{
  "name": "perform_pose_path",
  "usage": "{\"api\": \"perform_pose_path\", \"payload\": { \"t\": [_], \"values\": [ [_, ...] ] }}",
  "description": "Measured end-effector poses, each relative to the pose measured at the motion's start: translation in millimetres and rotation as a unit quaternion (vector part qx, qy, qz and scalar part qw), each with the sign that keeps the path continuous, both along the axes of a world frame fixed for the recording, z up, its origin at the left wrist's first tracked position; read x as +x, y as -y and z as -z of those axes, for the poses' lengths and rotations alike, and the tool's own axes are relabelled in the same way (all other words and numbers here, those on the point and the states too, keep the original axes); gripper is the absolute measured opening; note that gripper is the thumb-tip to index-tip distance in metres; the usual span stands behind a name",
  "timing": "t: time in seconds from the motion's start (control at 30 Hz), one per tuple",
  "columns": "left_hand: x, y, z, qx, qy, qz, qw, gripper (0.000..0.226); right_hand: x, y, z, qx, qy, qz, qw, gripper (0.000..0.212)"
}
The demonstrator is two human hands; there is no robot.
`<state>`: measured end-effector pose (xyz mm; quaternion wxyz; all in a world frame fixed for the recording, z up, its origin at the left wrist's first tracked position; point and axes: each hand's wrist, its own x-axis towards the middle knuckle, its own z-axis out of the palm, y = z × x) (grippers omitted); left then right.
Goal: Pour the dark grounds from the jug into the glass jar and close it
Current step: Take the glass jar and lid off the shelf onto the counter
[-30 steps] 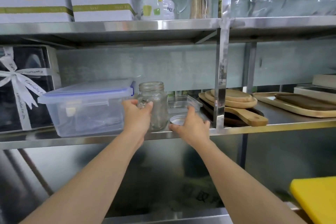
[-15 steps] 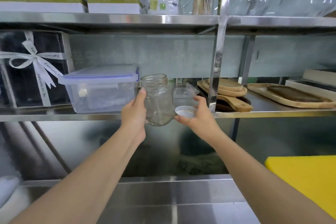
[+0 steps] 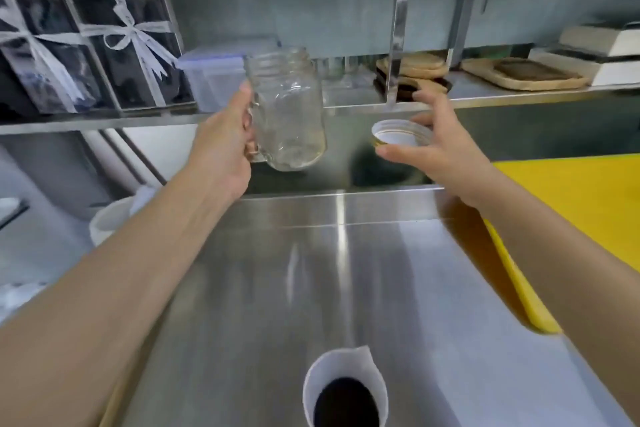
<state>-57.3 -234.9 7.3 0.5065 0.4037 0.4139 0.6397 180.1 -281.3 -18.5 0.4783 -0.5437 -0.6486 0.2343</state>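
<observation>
My left hand (image 3: 221, 146) grips an empty glass jar (image 3: 287, 111) by its side handle, held upright in the air in front of the lower shelf. My right hand (image 3: 446, 149) holds the jar's round lid (image 3: 401, 136), white inside with a gold rim, just right of the jar and apart from it. A white jug (image 3: 346, 388) with a pour spout stands on the steel counter at the bottom of the view, with dark grounds (image 3: 346, 404) inside.
A yellow cutting board (image 3: 568, 218) lies at the right of the steel counter (image 3: 311, 288). The shelf (image 3: 485, 99) behind holds black gift boxes (image 3: 128, 52), a clear plastic container (image 3: 214, 80) and wooden boards (image 3: 526, 74). A white bowl (image 3: 110, 218) sits at the left.
Both hands came off the shelf and back toward me, carrying the jar and lid lower. The view tipped down, bringing the counter and jug into sight.
</observation>
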Motion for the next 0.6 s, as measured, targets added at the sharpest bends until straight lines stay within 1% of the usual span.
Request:
{"api": "perform_pose_path", "payload": {
  "t": [0.1,0.17,0.23,0.3,0.43,0.5,0.6],
  "values": [
    [-11,39,9,0.005,0.029,0.004,1.0,0.048,-9,41,5,0.003,-0.01,0.009,1.0,0.083],
    [-20,63,19,0.0,0.032,0.006,0.999,0.056,-16,65,11,0.002,-0.008,0.01,1.0,0.083],
    [-28,84,32,0.004,0.044,0.002,0.999,0.053,-23,85,21,0.004,-0.002,0.01,1.0,0.084],
    [-38,103,46,0.005,0.074,-0.006,0.997,0.049,-27,103,32,-0.001,-0.008,0.006,1.0,0.084],
    [-64,138,86,-0.043,0.121,-0.01,0.992,0.045,-33,138,59,-0.025,-0.01,0.017,0.999,0.085],
    [-76,154,111,-0.064,0.115,-0.023,0.991,0.046,-33,155,74,-0.036,0.0,0.047,0.998,0.084],
    [-88,180,146,-0.102,0.078,-0.043,0.991,0.047,-33,178,97,-0.066,-0.006,0.076,0.995,0.084]
  ]
}}
